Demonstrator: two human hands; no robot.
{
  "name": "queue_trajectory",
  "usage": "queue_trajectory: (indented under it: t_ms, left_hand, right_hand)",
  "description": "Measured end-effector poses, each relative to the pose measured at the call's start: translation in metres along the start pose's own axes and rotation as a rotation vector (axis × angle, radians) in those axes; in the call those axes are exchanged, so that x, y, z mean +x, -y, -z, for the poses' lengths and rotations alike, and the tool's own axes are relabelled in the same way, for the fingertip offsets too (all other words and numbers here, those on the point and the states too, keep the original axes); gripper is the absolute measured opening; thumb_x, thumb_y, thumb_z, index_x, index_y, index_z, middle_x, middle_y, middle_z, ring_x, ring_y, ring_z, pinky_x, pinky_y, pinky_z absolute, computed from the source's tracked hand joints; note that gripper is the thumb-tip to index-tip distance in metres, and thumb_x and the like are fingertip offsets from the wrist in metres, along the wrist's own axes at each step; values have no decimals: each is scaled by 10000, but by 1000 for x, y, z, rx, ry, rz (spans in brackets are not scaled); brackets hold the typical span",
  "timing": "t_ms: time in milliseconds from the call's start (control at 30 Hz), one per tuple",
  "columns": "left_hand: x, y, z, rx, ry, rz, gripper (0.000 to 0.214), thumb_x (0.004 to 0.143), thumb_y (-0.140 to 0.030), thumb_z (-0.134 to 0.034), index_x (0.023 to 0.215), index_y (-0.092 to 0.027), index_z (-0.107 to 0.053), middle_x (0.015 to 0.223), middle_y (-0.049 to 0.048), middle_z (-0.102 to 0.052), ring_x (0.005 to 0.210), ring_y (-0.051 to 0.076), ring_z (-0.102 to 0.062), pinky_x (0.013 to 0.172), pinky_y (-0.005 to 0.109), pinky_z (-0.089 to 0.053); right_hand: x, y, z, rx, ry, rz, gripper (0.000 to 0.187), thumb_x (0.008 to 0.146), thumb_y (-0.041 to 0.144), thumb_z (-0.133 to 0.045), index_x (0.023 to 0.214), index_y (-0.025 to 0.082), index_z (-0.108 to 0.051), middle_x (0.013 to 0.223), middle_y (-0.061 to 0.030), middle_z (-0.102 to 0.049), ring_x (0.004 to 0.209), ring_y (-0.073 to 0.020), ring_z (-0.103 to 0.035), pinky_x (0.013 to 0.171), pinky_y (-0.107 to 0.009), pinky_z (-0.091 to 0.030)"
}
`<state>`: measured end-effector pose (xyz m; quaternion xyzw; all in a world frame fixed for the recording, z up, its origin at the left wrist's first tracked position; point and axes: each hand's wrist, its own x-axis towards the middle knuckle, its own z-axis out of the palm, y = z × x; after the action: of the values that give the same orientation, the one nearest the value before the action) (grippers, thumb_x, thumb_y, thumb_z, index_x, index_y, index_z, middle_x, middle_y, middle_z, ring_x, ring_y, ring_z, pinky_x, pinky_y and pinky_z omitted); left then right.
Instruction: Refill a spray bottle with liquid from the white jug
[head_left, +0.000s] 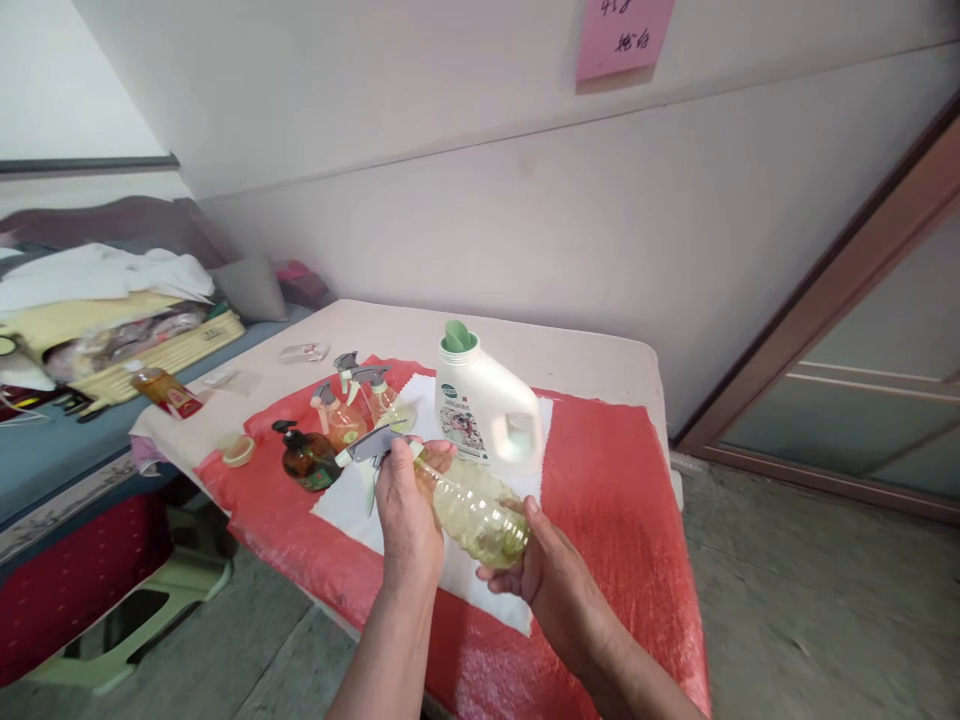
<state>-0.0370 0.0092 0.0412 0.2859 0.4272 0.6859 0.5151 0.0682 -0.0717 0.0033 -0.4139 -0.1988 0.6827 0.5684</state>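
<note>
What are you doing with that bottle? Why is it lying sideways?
A person holds a clear spray bottle of yellowish liquid sideways over the table. The left hand grips its neck by the grey trigger head; the right hand cups its bottom end. Behind it, a white jug with a green cap stands on a white cloth over a red sheet. To the left stand a brown pump bottle and two small spray bottles.

pink note (624,36): top cut off by frame edge; handwriting partly lost.
jug label (463,425): print too small to read.
spray bottle (469,510): neck hidden behind left hand (407,520); base hidden in right hand (546,580).
right-hand fingers (491,577): mostly hidden under bottle.
surface (600,360): near edge hidden behind forearms.
small bottle label (176,398): unreadable.
</note>
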Motion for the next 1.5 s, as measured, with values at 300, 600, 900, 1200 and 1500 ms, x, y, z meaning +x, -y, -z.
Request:
queue_trajectory:
  t_ms: [300, 600, 900, 1200, 1500]
  left_hand:
    - [2, 0, 3, -2, -28, -19, 404, 827, -560, -566, 944, -176, -521, 765, 73, -694, 751, 215, -692, 752, 352, -506]
    - [0, 0, 2, 5, -25, -8, 371, 838, -551, -565, 931, -194, -524, 745, 53, -689, 796, 230, -693, 755, 355, -501]
    - [-4, -1, -2, -26, -40, 68, 349, 790, -536, -634, 874, -205, -560, 771, 31, -682, 791, 207, -682, 755, 333, -492]
    - [-19, -4, -3, 400, 390, -158, 270, 822, -453, -632, 825, -189, -692, 939, 94, -684, 929, 241, -626, 849, 321, -456]
    - [-23, 9, -5, 486, 719, -3, 421, 725, -311, -750, 1131, -250, -655, 1134, 95, -663, 1039, 261, -619, 930, 359, -452]
  right_hand:
    - [-3, 1, 0, 72, 73, 100, 538, 680, 390, -764, 1164, 261, -565, 1220, -56, -632, 1002, -201, -628, 805, -306, -496]
    - [-5, -1, -1, 63, 127, 99, 554, 745, 432, -711, 1247, 280, -532, 1285, -60, -590, 1060, -208, -597, 821, -314, -492]
    - [-3, -4, 4, -76, 69, 67, 509, 884, 602, -448, 1200, 222, -570, 1177, -99, -641, 932, -214, -627, 783, -359, -490]
    - [-8, 12, 14, -787, -54, 448, 888, 609, 254, -801, 1394, 299, -387, 1434, -65, -460, 1329, -298, -391, 1106, -468, -299]
    - [-15, 30, 28, -831, -140, 475, 671, 618, 160, -707, 1250, 269, -512, 1129, -36, -640, 972, -250, -592, 864, -397, -469]
